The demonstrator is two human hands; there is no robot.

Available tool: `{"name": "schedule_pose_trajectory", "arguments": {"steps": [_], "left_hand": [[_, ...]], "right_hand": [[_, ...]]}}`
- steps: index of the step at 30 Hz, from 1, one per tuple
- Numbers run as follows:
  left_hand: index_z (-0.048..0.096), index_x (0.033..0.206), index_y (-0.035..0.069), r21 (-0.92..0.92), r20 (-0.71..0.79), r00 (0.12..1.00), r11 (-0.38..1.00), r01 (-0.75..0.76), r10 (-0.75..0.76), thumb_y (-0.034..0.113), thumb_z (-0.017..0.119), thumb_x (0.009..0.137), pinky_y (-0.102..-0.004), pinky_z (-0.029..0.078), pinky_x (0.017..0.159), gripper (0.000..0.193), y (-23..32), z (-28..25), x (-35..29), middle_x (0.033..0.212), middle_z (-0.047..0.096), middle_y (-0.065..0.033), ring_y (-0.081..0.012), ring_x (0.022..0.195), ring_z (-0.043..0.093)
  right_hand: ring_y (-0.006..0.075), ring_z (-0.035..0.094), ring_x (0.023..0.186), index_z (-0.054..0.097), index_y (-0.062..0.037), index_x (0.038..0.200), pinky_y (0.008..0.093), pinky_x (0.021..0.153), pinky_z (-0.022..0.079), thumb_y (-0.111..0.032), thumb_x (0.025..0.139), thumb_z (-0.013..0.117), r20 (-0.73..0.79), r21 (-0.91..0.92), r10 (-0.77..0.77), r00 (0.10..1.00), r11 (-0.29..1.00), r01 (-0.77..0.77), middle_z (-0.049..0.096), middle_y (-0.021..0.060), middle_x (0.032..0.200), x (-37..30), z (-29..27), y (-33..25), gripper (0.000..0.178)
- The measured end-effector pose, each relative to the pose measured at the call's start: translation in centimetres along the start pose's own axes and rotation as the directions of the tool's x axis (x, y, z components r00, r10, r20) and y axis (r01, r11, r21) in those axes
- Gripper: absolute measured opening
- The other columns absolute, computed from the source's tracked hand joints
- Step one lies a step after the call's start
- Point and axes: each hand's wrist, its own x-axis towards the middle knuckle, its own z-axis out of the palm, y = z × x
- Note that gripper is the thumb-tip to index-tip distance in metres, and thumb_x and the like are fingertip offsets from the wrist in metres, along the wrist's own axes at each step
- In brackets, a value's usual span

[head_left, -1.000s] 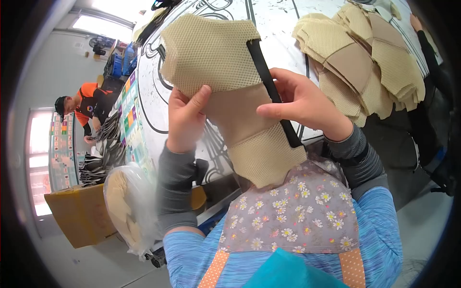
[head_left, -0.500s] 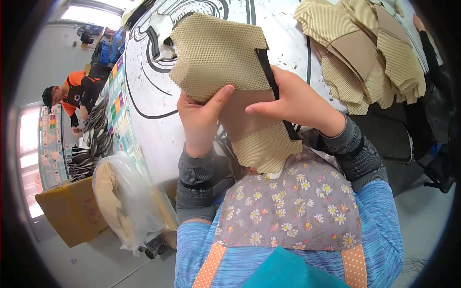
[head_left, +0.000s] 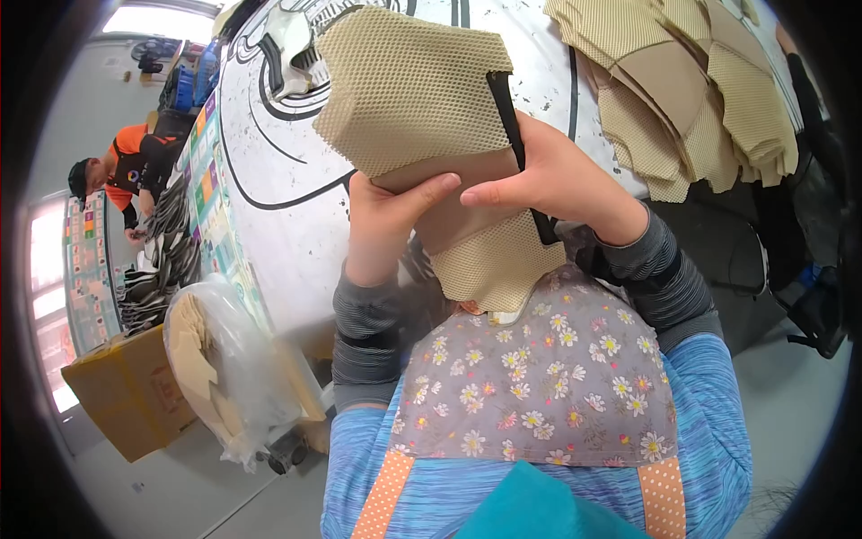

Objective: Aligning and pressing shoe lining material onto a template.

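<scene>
Above my lap I hold a beige mesh fabric piece (head_left: 413, 94) with a smooth tan band (head_left: 453, 225) across its middle. A black strip (head_left: 505, 112) runs down its right edge. My left hand (head_left: 391, 220) grips the left side, thumb on top of the tan band and fingers hidden underneath. On the right side my right hand (head_left: 570, 184) clasps it by the black strip, its thumb pointing toward the left thumb. The lower mesh end hangs against my flowered apron (head_left: 539, 386).
A heap of similar beige mesh pieces (head_left: 664, 90) lies at the right of the white patterned table (head_left: 278, 189). At its far left sits a white-and-black piece (head_left: 292, 49). A plastic bag (head_left: 260, 359) and cardboard box (head_left: 135, 395) stand left. Another person (head_left: 135, 171) works beyond.
My left thumb has slid right along the tan band, nearer the right thumb. The upper mesh end is slightly higher in view and more tan band shows beneath it.
</scene>
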Motion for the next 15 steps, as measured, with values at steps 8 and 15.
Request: {"name": "schedule_pose_trajectory", "arguments": {"steps": [8, 15], "left_hand": [[0.063, 0.112, -0.003, -0.076, -0.068, 0.995, 0.994, -0.083, 0.078, -0.004, 0.069, 0.082, -0.0319, 0.050, 0.087, 0.030, -0.8, 0.0, -0.1, 0.105, 0.069, -0.0093, -0.0183, 0.094, 0.064], [0.064, 0.111, -0.003, -0.054, -0.054, 0.997, 0.997, 0.057, -0.060, -0.005, 0.070, 0.081, -0.0298, 0.050, 0.086, 0.031, -1.1, -0.7, 0.1, 0.106, 0.069, -0.0100, -0.0175, 0.095, 0.065]], "right_hand": [[0.0080, 0.059, 0.083, 0.065, 0.0030, 0.108, 0.0256, 0.076, 0.049, -0.012, 0.082, 0.073, 0.072, 0.067, 0.163, 0.984, 0.984, -0.167, 0.070, 0.0032, 0.090, -0.1, -0.5, -0.3, 0.031], [0.0072, 0.059, 0.081, 0.066, 0.0027, 0.108, 0.0250, 0.074, 0.049, -0.011, 0.084, 0.072, 0.036, 0.121, 0.218, 0.975, 0.968, -0.221, 0.069, 0.0022, 0.092, 0.1, -0.8, 0.0, 0.028]]}}
